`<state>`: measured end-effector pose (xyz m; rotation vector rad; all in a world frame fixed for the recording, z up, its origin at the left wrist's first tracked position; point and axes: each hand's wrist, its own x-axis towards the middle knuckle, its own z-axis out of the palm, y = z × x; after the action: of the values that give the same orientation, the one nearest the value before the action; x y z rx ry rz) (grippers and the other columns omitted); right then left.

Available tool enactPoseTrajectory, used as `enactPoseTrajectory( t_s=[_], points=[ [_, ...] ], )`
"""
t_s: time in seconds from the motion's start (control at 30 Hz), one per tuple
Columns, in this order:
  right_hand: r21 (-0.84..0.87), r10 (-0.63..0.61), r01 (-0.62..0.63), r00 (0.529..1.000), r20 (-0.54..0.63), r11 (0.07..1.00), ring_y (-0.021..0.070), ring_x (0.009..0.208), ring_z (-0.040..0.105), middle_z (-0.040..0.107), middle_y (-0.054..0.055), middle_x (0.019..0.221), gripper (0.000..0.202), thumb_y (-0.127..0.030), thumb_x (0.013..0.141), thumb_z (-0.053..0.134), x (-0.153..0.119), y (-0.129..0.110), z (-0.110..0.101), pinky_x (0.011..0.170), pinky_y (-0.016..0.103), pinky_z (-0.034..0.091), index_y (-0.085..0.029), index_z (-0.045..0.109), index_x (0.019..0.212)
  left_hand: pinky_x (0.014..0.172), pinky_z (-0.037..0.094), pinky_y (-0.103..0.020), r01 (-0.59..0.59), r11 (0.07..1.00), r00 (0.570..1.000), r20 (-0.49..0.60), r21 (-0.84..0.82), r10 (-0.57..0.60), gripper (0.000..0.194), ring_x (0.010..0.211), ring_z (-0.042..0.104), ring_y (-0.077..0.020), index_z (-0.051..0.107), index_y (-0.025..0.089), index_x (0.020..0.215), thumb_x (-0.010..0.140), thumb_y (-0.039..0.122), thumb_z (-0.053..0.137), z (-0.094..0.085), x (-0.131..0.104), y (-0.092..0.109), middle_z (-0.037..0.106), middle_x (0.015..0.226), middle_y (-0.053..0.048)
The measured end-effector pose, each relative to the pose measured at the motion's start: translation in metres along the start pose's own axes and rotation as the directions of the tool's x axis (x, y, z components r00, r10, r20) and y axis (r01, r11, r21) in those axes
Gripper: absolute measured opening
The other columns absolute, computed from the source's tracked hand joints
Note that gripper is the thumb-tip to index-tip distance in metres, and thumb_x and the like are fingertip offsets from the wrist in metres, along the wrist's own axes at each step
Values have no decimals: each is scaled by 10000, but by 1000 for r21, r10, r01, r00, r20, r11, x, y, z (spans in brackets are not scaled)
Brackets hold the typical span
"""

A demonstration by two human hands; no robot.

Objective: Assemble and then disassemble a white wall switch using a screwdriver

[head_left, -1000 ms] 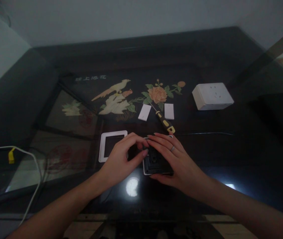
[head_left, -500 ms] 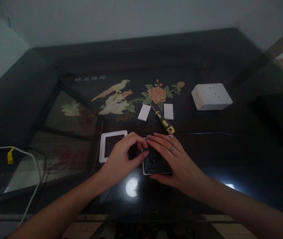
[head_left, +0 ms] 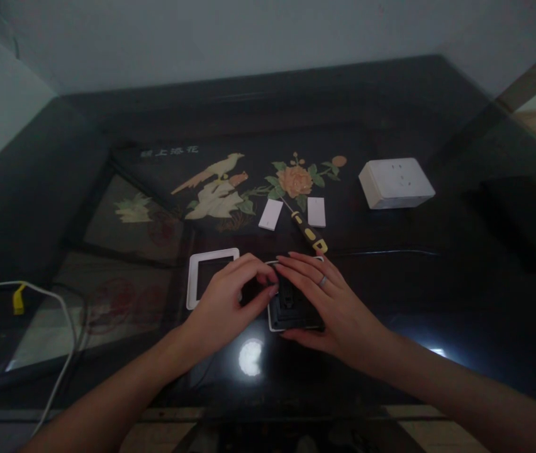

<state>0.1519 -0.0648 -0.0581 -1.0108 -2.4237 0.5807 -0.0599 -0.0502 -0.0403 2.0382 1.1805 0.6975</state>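
A wall switch panel [head_left: 291,308] lies back up on the dark table, its black housing showing inside a thin white rim. Over its right part rests my right hand [head_left: 327,296], fingers at the far edge and thumb at the near edge, holding it. My left hand [head_left: 237,289] pinches with thumb and forefinger at the panel's left edge; whatever is between those fingertips is too small to tell. Partly behind my left hand lies a white square frame [head_left: 193,280]. Just beyond the panel is a black and yellow screwdriver [head_left: 309,233], its shaft pointing away.
Two small white plates, a left one [head_left: 270,214] and a right one [head_left: 316,212], flank the screwdriver. A stack of white socket panels [head_left: 402,182] stands at the right. A white cable [head_left: 63,308] with a yellow tag [head_left: 17,301] runs along the left of the glossy table [head_left: 438,302].
The view has shifted slightly. Both hands keep nearly the same pose on the panel, with the left fingertips still pinched at its left edge.
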Motion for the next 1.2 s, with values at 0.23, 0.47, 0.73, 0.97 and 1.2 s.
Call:
enactPoseTrajectory(
  t_s=[0.23, 0.47, 0.73, 0.97, 1.2],
  points=[
    [2, 8, -8, 1000, 10, 1000, 311, 1391, 416, 516, 178, 1463, 759, -379, 789, 751, 0, 0, -1, 1138, 579, 344, -116, 414, 1416, 793, 458, -322, -30, 993, 1000, 12, 113, 29, 99, 859, 599, -184, 616, 188, 886, 859, 101, 655, -1, -3, 3, 638, 880, -12],
    [2, 19, -19, 999, 33, 1000, 315, 1399, 415, 508, 173, 1475, 730, -371, 816, 717, 0, -1, -3, 1136, 596, 340, -140, 415, 1439, 787, 453, -329, -143, 959, 989, 5, 244, 146, 57, 842, 604, -191, 597, 187, 890, 937, 157, 585, 1, -4, 4, 659, 879, -23],
    [-25, -3, 3, 1000, 24, 1000, 319, 1391, 422, 515, 189, 1466, 759, -407, 810, 727, 0, 0, -2, 1135, 590, 345, -89, 417, 1426, 775, 470, -316, -148, 957, 987, -25, 251, 159, 102, 835, 610, -185, 592, 195, 873, 966, 190, 550, 4, -4, 1, 655, 859, -23],
    [-2, -2, 2, 1000, 26, 1000, 311, 1406, 404, 513, 170, 1473, 733, -384, 825, 709, 0, 0, -2, 1134, 598, 343, -137, 416, 1450, 763, 474, -295, -137, 977, 989, -27, 161, 143, 101, 820, 612, -169, 598, 192, 845, 944, 173, 586, 1, -4, 4, 654, 842, -14],
    [-27, -9, 10, 999, 30, 1000, 311, 1407, 403, 518, 172, 1469, 744, -394, 817, 716, 0, 0, -2, 1142, 588, 335, -116, 425, 1443, 761, 483, -291, -79, 993, 996, -42, 92, 83, 45, 820, 614, -166, 618, 201, 881, 906, 166, 629, -1, -3, 1, 648, 852, -13]
  ],
)
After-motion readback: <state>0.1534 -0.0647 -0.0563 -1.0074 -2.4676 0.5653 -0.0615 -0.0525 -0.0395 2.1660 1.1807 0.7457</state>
